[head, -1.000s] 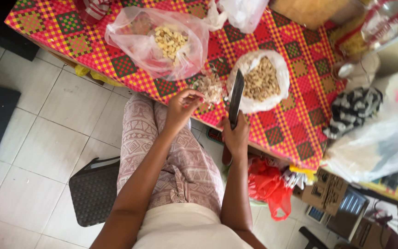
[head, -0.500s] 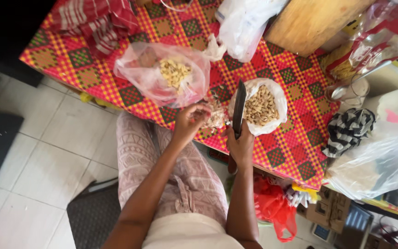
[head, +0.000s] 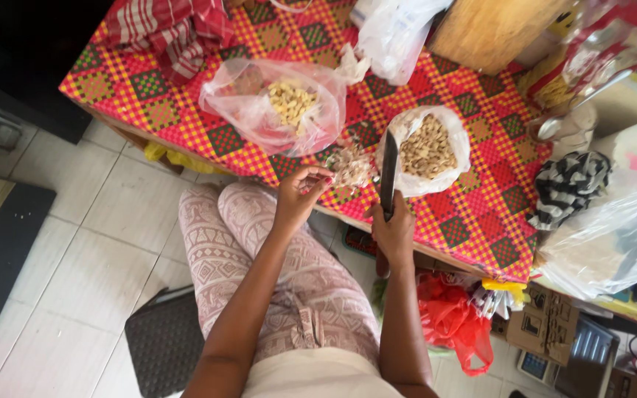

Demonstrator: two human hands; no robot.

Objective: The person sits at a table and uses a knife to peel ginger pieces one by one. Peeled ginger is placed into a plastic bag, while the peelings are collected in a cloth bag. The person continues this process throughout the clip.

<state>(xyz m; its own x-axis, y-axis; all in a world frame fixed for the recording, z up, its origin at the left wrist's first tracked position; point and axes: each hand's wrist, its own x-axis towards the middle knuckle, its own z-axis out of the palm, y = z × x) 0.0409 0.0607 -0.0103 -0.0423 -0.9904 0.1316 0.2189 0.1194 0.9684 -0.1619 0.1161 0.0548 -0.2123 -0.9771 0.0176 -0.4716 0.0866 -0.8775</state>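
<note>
My right hand (head: 394,230) grips the handle of a dark-bladed knife (head: 388,171), blade pointing away over the table edge. My left hand (head: 300,195) is pinched shut on a small pale piece, just left of a little heap of peelings (head: 351,166) on the red checked tablecloth (head: 473,214). Beyond the knife stands an open white bag of brownish garlic-like cloves (head: 427,146). To the left lies a clear plastic bag of pale peeled pieces (head: 289,103).
A striped red cloth (head: 167,28) lies at the table's far left. A wooden board (head: 492,29), white plastic bags (head: 392,29), a black-and-white cloth (head: 569,184) and a large clear bag (head: 613,228) crowd the right. A red bag (head: 451,317) hangs below. Dark mat (head: 164,339) on tiled floor.
The view has shifted down and left across the table. My left hand has drawn back from the peelings heap toward the table edge; the right hand keeps the knife upright.
</note>
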